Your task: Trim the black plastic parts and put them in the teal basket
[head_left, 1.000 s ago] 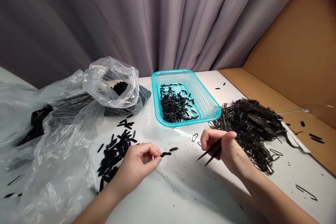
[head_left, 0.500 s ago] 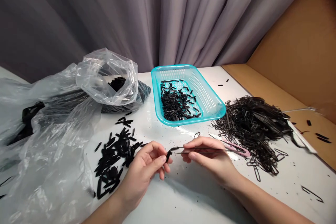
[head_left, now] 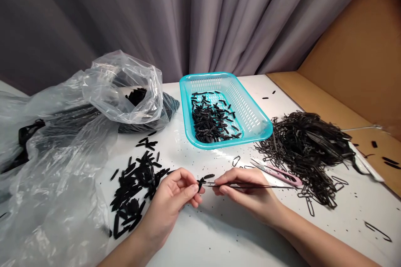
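Between thumb and fingers, my left hand [head_left: 178, 194] pinches a small black strip piece [head_left: 201, 184]. My right hand [head_left: 246, 185] is closed on long, thin black tweezers [head_left: 275, 186], whose tips point left and touch or nearly touch that piece. A slim black sliver [head_left: 209, 176] sticks out just above the tips; whether it is joined to the pinched piece I cannot tell. Left of my left hand lies a heap of short black strips [head_left: 134, 187]. Pink-handled scissors [head_left: 282, 175] lie just beyond my right hand.
A turquoise basket [head_left: 225, 145] with black pieces inside stands ahead. At the right is a tangled pile of thin black loops [head_left: 313, 142]. A clear plastic bag [head_left: 62, 200] covers the left side, beside an open bag of black pieces [head_left: 138, 96]. Grey curtains [head_left: 206, 21] hang behind.
The tweezers now lie flatter, their two arms closer together, and the right hand has shifted slightly left. The sliver above the pinched piece has tipped clear of the tweezers. The view has shifted slightly.
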Motion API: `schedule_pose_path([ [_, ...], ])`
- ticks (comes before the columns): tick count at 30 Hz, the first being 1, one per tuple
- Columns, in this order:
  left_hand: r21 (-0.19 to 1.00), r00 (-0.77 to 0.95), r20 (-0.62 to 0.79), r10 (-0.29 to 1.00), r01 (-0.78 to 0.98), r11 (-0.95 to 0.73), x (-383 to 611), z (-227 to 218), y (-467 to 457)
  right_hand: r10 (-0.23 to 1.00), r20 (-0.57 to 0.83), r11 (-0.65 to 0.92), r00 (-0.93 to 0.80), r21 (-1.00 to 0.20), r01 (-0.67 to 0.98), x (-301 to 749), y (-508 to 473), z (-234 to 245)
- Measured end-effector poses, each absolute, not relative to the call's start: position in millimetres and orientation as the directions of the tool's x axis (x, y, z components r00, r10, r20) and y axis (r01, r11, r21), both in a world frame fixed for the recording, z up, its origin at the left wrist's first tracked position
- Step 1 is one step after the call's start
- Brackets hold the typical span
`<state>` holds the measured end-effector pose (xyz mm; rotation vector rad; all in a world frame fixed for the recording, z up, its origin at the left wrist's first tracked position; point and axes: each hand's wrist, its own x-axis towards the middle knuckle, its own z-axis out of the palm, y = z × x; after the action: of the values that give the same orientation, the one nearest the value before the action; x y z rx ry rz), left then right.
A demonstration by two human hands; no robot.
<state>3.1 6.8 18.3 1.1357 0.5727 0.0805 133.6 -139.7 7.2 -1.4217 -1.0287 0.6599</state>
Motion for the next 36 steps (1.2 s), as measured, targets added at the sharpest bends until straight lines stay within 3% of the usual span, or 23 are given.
schedule_pose_path([
  [17, 0.897, 0.861, -0.376, 0.343, 0.244, 0.369, 4.1, 15.9, 9.1, 0.896, 0.094, 0.064, 0.433, -0.994, 0.085, 134.6, -139.3, 5.8],
  [30, 0.907, 0.907, -0.337, 0.252, 0.241, 0.347, 4.2, 11.0, 13.0, 0.923, -0.05, 0.059, 0.382, -0.961, -0.269, 142.6, -132.7, 5.8],
  [36, 0.917, 0.919, -0.319, 0.233, 0.236, 0.322, 4.0, 11.2, 10.4, 0.95, -0.071, 0.039, 0.303, -0.939, -0.343, 147.4, -133.3, 6.5],
])
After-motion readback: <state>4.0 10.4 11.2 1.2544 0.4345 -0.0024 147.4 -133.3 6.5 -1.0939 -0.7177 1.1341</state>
